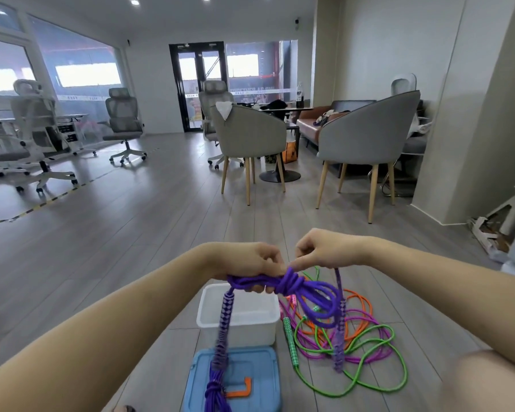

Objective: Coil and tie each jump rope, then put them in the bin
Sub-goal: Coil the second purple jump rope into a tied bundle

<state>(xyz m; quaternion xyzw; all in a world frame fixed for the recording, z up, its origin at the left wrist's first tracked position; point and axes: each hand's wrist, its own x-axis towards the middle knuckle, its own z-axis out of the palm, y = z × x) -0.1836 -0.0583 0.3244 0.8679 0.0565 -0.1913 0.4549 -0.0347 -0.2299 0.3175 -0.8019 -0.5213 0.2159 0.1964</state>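
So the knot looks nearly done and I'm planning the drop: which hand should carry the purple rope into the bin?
Left, probably: the left hand grips the purple rope directly above the white bin.

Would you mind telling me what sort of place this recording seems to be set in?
Most likely an office with a lounge corner: mesh office chairs on castors stand by glass partition walls, and grey tub chairs surround a small table near a brown sofa.
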